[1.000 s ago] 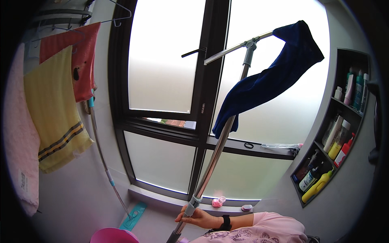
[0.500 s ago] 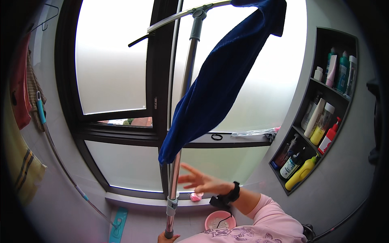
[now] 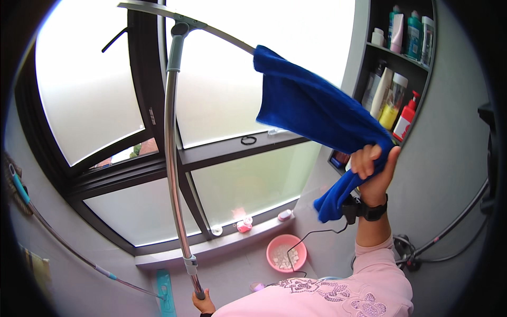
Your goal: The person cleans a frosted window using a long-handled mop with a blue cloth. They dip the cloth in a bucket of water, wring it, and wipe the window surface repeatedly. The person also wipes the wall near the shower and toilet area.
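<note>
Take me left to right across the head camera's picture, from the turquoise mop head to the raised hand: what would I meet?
Turquoise mop head, left hand gripping the metal pole, small pink item, pink basin, right hand gripping the blue cloth.

The wall shelf's upper board (image 3: 406, 61) carries a white jar (image 3: 377, 37) at its left edge, then a pink tube (image 3: 396, 34), teal bottles (image 3: 414, 38) and, at the right edge, a clear bottle (image 3: 427, 42). A black ring (image 3: 248, 140) lies on the window sill (image 3: 211, 151). The low ledge (image 3: 268, 226) bears a pink object (image 3: 244, 225) toward its right end. On the floor (image 3: 232, 267) rest a pink basin (image 3: 280, 242) and a turquoise mop head (image 3: 165, 297).
</note>
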The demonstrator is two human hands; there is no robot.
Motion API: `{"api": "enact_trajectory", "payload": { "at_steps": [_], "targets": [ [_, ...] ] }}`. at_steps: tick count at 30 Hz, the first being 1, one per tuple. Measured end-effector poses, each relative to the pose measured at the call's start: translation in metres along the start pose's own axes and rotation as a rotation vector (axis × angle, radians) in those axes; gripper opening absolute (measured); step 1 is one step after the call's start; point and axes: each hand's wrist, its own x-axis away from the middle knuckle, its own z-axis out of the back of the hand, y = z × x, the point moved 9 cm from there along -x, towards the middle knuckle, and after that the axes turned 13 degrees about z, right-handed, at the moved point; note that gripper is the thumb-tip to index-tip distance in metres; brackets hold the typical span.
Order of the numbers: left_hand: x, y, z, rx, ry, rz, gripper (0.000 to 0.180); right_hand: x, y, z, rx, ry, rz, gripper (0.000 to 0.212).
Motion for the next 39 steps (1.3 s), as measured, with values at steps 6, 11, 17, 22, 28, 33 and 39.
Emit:
{"api": "enact_trajectory", "payload": {
  "at_steps": [6,11,17,22,28,33,39],
  "targets": [
    [-0.018,0.005,0.063,-0.225,-0.056,-0.164,0.033,0.132,-0.041,0.065,0.269,0.402,-0.396,0.05],
    [-0.019,0.008,0.08,-0.508,-0.205,-0.238,0.031,0.205,-0.096,0.106,0.641,0.668,-0.308,0.043],
    [0.024,-0.007,0.063,-0.548,-0.447,-0.159,0.031,0.27,-0.065,0.097,0.314,0.601,-0.721,0.04],
    [0.072,-0.02,0.028,-0.376,-0.526,-0.015,0.031,0.308,0.021,0.061,0.298,0.415,-1.113,0.035],
    [0.125,0.006,-0.043,-0.26,-0.679,-0.205,0.032,0.215,0.088,-0.04,-0.001,-0.064,-0.836,0.058],
    [0.145,0.062,-0.111,-0.602,-0.932,-0.475,0.071,0.199,0.115,-0.055,0.133,-0.288,-0.744,0.037],
    [0.125,0.288,-0.193,-0.075,-1.108,-0.396,0.07,0.282,0.162,-0.028,0.076,-0.353,-0.857,0.052]
  ]
}}
